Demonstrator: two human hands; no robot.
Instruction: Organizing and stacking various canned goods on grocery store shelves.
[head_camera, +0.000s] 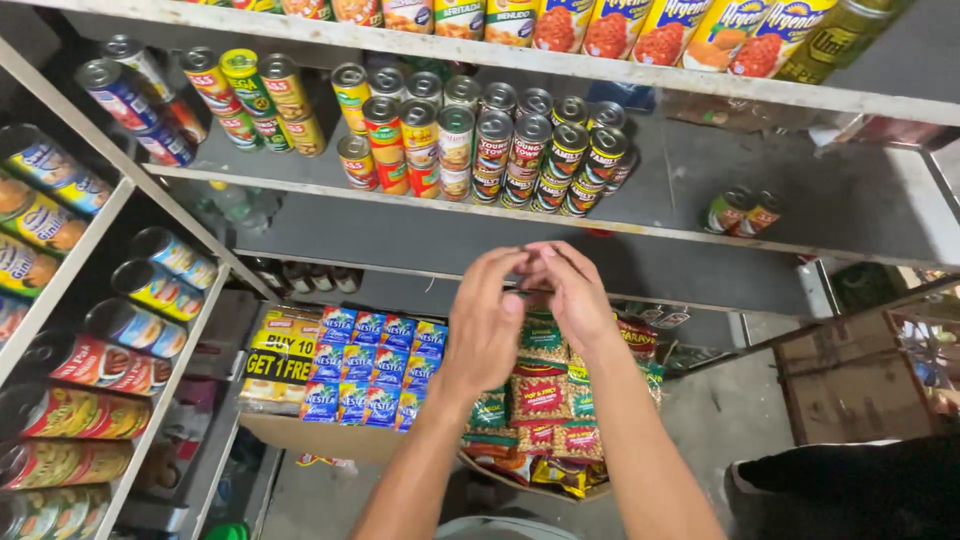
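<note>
Head view, landmark = grey shelf (800, 200).

- L hand (487, 320): raised below shelf front edge, fingers curled, tips pinched together against R hand. Anything held is too small or hidden; cannot tell.
- R hand (572, 290): touching L hand at fingertips, fingers bent inward, loosely closed. Contents hidden too.
- Can stack (490, 140): on shelf, above and behind hands, double-tiered, tight rows.
- Two loose cans (745, 210): on shelf, right end, lying tilted, well apart from stack.
- Snack packs (540, 395): below shelf, directly under hands, in a box.
- Blue sachets (375, 365): below shelf, left of snack packs.
- Side cans (120, 330): left of shelf, on slanted racks.

Risk (est.): small item slipping from pinch would drop among snack packs; an elbow lifted carelessly could topple can stack.
</note>
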